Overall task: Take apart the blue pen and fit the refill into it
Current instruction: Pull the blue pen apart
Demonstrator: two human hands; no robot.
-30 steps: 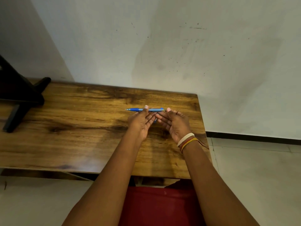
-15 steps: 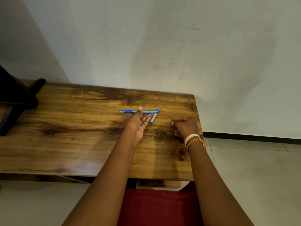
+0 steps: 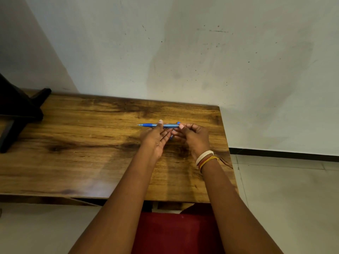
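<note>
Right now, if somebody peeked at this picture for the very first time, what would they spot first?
Probably the blue pen, bright against the brown wooden table, lying sideways near the table's far edge by the wall. Next, the two hands meeting at it: the left hand with its thumb across the barrel, the right hand pinching the pen's right end. Colourful bracelets circle the right wrist.

Wooden table [image 3: 73, 143] (scuffed wall [image 3: 183, 52] behind)

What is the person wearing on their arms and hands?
Both arms are bare, with no sleeves showing. The right wrist has a stack of thin bands: white, red and yellow, with a thread end trailing. The left hand and right hand wear no gloves.
</note>
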